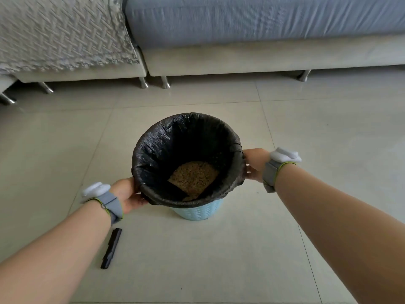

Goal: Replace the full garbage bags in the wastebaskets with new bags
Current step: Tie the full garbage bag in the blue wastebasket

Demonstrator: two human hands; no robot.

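The black bag (153, 139) lines the blue wastebasket (197, 213) mid-floor, left hand (128, 194) clamped on its folded edge at eight o'clock and right hand (255, 163) at three, so an uneven upward pull may tear the thin film or tip the basket over.

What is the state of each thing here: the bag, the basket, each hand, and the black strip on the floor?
garbage bag: in the basket, mouth open, edge folded over the rim.
wastebasket: upright on the floor, lined.
left hand: grips the bag's folded edge.
right hand: grips the folded edge on the opposite side.
black strip: lies flat on the floor, untouched.
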